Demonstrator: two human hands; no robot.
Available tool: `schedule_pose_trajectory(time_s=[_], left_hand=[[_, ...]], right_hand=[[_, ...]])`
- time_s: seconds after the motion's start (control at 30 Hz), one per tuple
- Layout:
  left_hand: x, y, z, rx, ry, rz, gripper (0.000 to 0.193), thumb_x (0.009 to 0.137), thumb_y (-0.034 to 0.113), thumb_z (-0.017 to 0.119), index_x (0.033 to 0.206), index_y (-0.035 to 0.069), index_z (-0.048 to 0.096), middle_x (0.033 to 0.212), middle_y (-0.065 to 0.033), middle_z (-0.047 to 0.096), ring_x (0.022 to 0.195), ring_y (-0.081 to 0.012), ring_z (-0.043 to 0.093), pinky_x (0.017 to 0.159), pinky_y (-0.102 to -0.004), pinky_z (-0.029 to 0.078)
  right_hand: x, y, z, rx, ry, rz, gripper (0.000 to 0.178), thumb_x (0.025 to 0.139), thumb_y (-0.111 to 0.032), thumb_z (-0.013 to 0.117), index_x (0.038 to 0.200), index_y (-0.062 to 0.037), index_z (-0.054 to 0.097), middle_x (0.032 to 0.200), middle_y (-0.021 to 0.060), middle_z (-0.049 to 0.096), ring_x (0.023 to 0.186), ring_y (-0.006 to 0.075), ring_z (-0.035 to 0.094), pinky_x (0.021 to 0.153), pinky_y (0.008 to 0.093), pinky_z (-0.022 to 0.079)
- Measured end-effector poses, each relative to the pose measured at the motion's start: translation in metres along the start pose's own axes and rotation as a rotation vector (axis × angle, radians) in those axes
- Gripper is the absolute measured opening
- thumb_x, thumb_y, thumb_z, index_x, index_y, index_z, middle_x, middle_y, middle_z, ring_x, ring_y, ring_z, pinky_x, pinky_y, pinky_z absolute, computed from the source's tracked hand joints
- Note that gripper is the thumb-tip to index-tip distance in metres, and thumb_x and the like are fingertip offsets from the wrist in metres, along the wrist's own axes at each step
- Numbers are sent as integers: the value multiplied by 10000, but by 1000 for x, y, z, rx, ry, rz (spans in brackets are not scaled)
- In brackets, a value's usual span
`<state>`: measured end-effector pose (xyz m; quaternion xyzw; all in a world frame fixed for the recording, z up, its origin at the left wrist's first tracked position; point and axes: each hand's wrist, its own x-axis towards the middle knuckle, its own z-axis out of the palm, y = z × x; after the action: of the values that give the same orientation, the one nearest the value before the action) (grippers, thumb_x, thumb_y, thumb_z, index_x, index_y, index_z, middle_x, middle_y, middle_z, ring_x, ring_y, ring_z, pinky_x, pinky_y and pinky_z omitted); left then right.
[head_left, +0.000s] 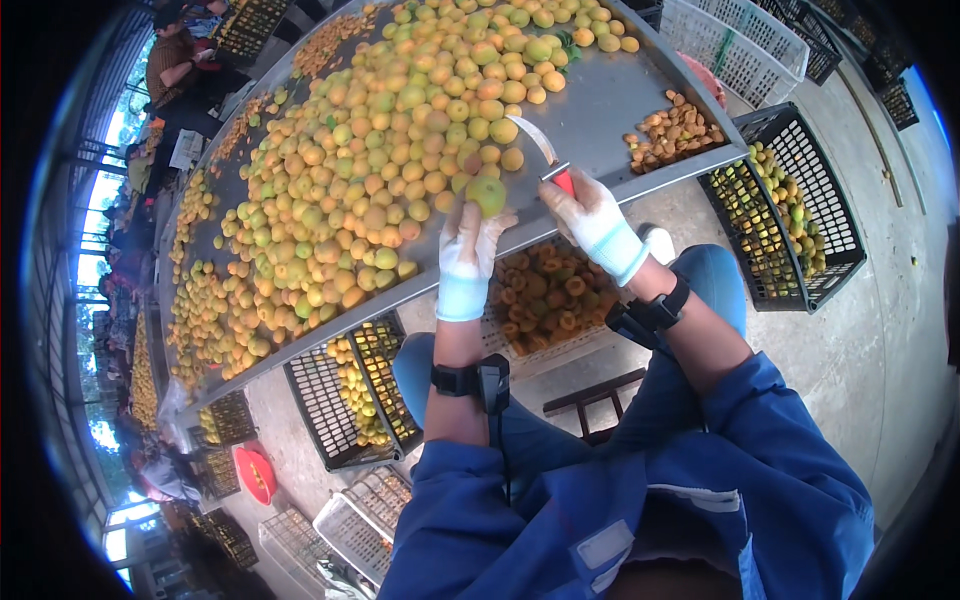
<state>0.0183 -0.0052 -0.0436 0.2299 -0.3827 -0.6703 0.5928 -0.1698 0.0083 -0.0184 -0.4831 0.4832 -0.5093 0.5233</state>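
My left hand (468, 245), in a white and pale blue glove, holds a greenish apricot (486, 195) in its fingertips at the near edge of the metal table. In my gloved right hand (590, 215) is a small curved knife (547, 150) with a red handle. Its blade points up and away, apart from the fruit. Just beyond my hands lies a broad heap of yellow-orange apricots (380, 150). Below the table edge, between my knees, a pale crate holds halved apricots (555, 295).
A pile of apricot stones (675, 132) lies at the table's right corner. Black crates of fruit stand on the floor, one at right (840, 215) and one at left (325, 400). White crates (740, 50) stand beyond. A red basin (255, 475) is lower left; another person (175, 65) sits far left.
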Motion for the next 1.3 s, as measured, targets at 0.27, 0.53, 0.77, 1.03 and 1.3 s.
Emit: schedule_pose_trajectory(time_s=[0.27, 0.53, 0.77, 1.03, 1.3], left_hand=[[-4, 0, -1, 187, 11, -23, 464, 1004, 222, 539, 1347, -65, 415, 1167, -156, 592, 964, -213, 632, 825, -357, 546], [-7, 4, 5, 261, 30, -52, 480, 989, 236, 574, 1329, -76, 441, 1067, -137, 638, 860, -200, 662, 781, -319, 549], [-9, 11, 2, 421, -4, -56, 471, 980, 239, 587, 1308, -77, 467, 1147, -135, 614, 938, -193, 635, 815, -316, 538], [-13, 11, 9, 541, 44, 19, 523, 920, 197, 680, 1326, -54, 465, 1161, -127, 611, 1019, -179, 606, 871, -310, 515], [-10, 7, 7, 509, -2, 0, 520, 924, 182, 670, 1329, -61, 452, 1207, -137, 591, 1070, -200, 596, 916, -332, 506]], right_hand=[[-7, -6, 10, -188, -34, -236, 197, 974, -219, 549, 949, -24, 558, 759, 201, 587, 712, 402, 579, 642, 417, 456], [-8, -6, 11, -551, 88, -403, 221, 959, -270, 568, 925, -55, 529, 772, 209, 590, 755, 429, 592, 615, 465, 465], [-11, -6, 20, -801, 171, -494, 208, 938, -251, 584, 925, -55, 517, 755, 183, 590, 705, 400, 612, 573, 443, 487], [-16, 3, 24, -648, 137, -293, 285, 979, -321, 519, 914, -44, 534, 726, 206, 599, 709, 438, 592, 607, 492, 476], [-10, -13, -1, 300, -371, 390, 371, 1018, -402, 478, 902, -59, 560, 576, 1, 452, 476, 105, 433, 415, 251, 296]])
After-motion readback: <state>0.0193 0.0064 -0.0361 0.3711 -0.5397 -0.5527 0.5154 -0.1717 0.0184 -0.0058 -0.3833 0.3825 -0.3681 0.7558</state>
